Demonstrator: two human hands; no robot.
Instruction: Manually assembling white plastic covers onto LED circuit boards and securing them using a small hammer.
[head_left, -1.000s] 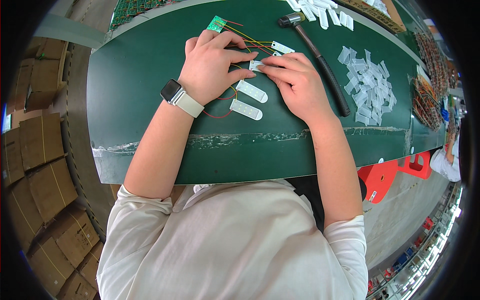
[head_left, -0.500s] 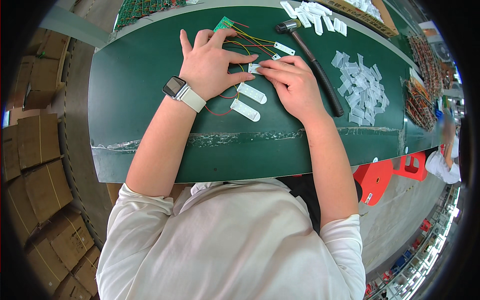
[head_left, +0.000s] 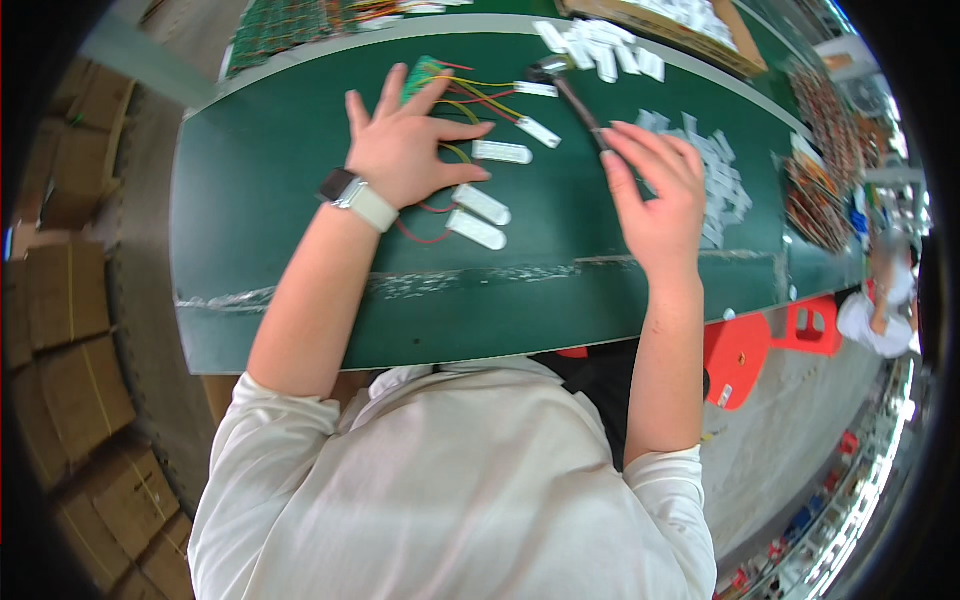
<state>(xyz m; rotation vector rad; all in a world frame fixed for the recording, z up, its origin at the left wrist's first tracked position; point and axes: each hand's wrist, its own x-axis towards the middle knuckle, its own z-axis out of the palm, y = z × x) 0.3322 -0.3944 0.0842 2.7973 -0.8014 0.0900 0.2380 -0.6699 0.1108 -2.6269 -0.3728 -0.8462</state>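
Observation:
My left hand, with a watch on its wrist, lies over the wires with its fingers spread. Just beyond its thumb and index tips is a small white rounded strip. Several similar strips lie about it, such as one nearer me and one farther off. Red and yellow wires run from a green circuit board by my left fingers. My right hand hovers or rests over the hammer, fingers stretched apart, thumb across the dark handle. The handle's near end is hidden beneath it.
Translucent pieces lie heaped right of my right hand. White strips and a carton stand at the back. Wired bundles sit far right. Red stools stand by the table's right front edge; cartons line the left.
My right hand has left the middle white strip and moved right to the hammer handle. My left hand has let go of that strip and stays beside it. The view has shifted slightly.

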